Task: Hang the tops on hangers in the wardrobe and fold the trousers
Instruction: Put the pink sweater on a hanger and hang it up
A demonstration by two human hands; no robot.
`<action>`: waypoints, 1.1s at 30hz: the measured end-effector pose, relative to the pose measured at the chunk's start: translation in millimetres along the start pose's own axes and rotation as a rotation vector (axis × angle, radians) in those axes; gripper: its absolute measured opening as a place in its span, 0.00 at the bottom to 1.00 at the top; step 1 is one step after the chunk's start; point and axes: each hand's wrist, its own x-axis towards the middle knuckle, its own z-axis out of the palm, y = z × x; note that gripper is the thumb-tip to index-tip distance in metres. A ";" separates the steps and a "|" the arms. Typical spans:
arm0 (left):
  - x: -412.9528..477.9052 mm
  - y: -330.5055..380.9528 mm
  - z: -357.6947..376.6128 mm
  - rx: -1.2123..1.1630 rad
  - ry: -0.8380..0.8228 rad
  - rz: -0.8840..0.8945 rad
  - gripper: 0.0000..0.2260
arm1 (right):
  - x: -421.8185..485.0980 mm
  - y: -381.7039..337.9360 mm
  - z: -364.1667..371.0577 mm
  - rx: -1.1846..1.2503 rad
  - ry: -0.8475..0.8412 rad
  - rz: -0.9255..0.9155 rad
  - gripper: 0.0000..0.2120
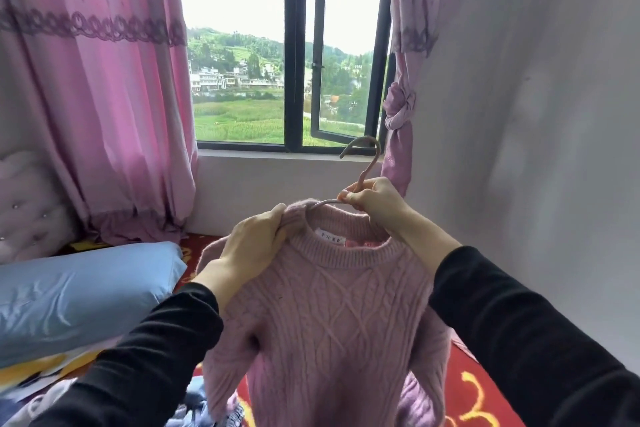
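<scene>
Home bedroom: pink curtains are hanging either side of the window; a pillow and a tufted headboard are sitting below-left of the window.

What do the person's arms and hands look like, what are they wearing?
Both arms wear long, plain black sleeves, the left sleeve and the right sleeve ending at the wrists. The left hand and right hand are bare: no gloves, and no ring or watch shows.

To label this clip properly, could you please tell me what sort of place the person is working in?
Most likely a bedroom in a home: a blue pillow lies on a red patterned bed cover, a tufted headboard stands at the left, and pink curtains hang beside the window.
</scene>
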 end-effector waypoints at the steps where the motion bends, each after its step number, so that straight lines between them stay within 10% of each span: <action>1: -0.3 1.1 -6.1 0.016 -0.017 0.022 0.15 | -0.4 -2.1 1.9 -0.019 -0.014 -0.011 0.07; 10: -35.8 3.1 -42.7 -0.054 -0.003 -0.096 0.15 | -18.6 -1.6 33.5 0.172 -0.185 -0.023 0.08; 14: -66.6 -0.3 -68.6 -0.040 0.071 -0.218 0.18 | -30.0 36.9 31.0 -0.230 0.141 -0.048 0.10; 17: -87.9 11.1 -89.0 -0.037 0.139 -0.292 0.17 | -43.9 54.3 47.5 -0.458 -0.060 -0.039 0.19; 33: -265.4 109.8 -239.0 0.216 0.579 -0.640 0.19 | -155.6 -89.6 154.5 -0.083 -0.327 -0.819 0.14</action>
